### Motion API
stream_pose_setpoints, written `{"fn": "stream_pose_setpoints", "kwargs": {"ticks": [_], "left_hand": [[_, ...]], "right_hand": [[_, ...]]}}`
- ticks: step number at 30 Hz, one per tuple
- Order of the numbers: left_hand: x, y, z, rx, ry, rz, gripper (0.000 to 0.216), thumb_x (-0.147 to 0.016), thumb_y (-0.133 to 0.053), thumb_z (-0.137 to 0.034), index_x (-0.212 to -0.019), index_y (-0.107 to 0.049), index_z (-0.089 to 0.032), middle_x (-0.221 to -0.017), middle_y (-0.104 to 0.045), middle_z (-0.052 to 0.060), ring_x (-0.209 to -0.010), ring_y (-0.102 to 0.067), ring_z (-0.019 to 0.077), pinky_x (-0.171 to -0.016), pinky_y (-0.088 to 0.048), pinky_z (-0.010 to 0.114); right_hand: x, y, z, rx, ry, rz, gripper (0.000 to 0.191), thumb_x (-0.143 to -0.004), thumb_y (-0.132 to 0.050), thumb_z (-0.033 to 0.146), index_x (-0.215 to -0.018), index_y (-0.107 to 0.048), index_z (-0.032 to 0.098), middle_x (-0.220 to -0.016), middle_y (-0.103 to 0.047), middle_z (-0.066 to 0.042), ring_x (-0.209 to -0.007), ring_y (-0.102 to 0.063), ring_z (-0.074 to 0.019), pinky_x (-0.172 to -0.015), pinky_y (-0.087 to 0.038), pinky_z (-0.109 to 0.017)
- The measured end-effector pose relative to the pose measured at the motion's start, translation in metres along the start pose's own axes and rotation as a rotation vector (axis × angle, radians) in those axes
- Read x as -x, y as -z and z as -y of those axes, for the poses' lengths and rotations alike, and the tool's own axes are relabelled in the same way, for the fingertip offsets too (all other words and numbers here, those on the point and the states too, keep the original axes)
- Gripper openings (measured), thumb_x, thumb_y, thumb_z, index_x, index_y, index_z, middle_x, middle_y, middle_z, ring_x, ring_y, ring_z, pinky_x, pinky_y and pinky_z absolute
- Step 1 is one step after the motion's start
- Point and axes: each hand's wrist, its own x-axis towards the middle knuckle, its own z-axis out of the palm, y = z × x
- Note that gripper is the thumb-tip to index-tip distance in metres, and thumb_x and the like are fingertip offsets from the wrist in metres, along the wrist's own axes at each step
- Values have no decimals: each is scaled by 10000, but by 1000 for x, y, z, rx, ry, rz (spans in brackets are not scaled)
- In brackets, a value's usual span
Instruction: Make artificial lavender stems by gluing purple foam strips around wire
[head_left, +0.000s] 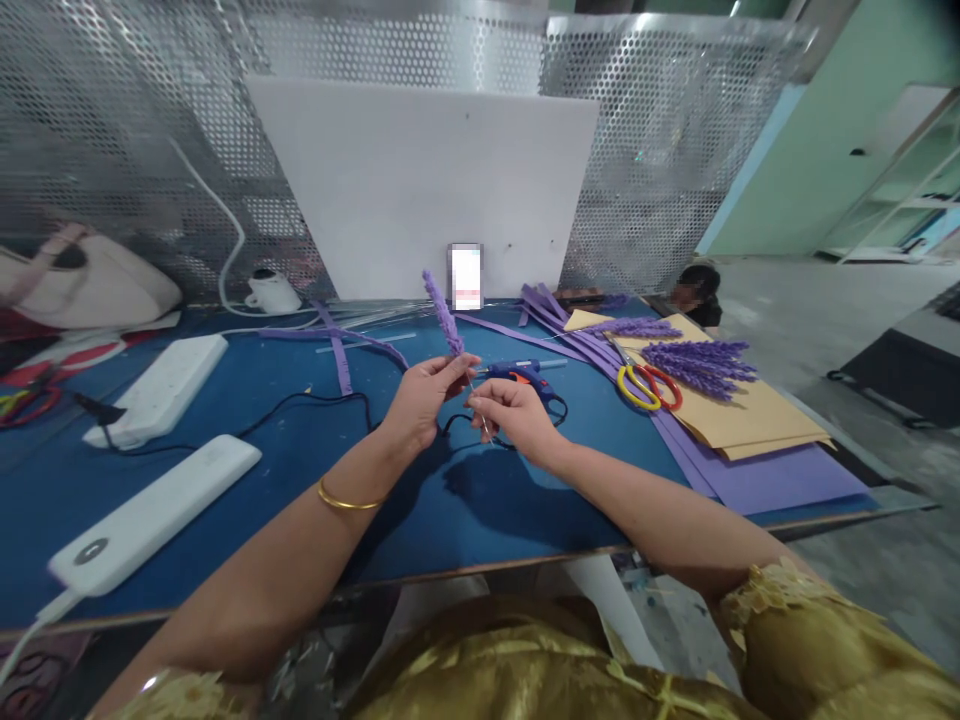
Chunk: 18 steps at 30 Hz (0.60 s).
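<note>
A purple paper lavender stem (444, 315) stands tilted up above the blue table. My left hand (433, 395) pinches it at the base of its flower part. My right hand (510, 412) is closed on the thin wire stalk lower down. Just behind my right hand lies a blue glue gun (529, 376) with an orange trigger, partly hidden by my fingers. Scissors (649, 388) with yellow and red handles rest on the papers to the right, beside a bunch of finished purple lavender stems (705, 365).
Purple paper strips (570, 330) and tan paper sheets (765, 425) lie at right. White power strips (161, 510) and a black cord (300, 397) are at left. A phone (466, 277) leans on the white board (427, 180). Another person (697, 293) is beyond the table's right end.
</note>
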Motion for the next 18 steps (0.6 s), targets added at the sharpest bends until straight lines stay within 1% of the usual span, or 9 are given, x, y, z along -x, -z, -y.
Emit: {"fn": "stream_pose_setpoints", "kwargs": {"ticks": [3,5,7,12,16,18], "left_hand": [[-2,1,0,26,3,-47,407,-458,-923,-422,-724,-769,-156,-704,-678,35,-720,-582,141,-710,-446,266],[-4,1,0,45,-18,-108,402,-443,-922,-411,-716,-770,-157,-700,-685,37,-710,-584,138,-698,-444,262],[-5,1,0,51,-39,-141,383,-445,-915,-400,-703,-767,-158,-708,-692,39,-706,-589,135,-693,-445,259],[-5,1,0,39,-72,-130,353,-461,-903,-385,-690,-764,-155,-721,-696,42,-713,-594,134,-692,-447,255],[-7,3,0,40,-82,-155,347,-475,-895,-388,-700,-763,-159,-714,-691,42,-699,-588,132,-677,-441,256],[-9,5,1,45,-77,-162,354,-461,-898,-389,-691,-758,-160,-706,-686,38,-681,-578,129,-665,-436,256]], "right_hand": [[-1,0,-1,15,-16,-4,209,-755,-708,352,-748,-606,169,-578,-642,33,-425,-540,-80,-452,-424,-203],[-1,0,-3,29,-47,3,169,-780,-686,321,-787,-617,167,-591,-652,30,-429,-561,-83,-454,-420,-199],[0,-1,-3,42,-75,11,123,-802,-656,285,-816,-622,168,-583,-652,36,-418,-574,-86,-443,-413,-192],[0,-1,-2,71,-98,8,53,-818,-613,218,-810,-621,167,-539,-630,56,-363,-549,-75,-402,-396,-179],[-1,-1,-4,56,-128,-1,37,-834,-611,209,-838,-618,173,-587,-660,45,-411,-602,-86,-432,-445,-182],[-2,-2,-7,69,-134,7,32,-841,-606,207,-839,-610,175,-600,-665,43,-430,-624,-90,-436,-444,-176]]}}
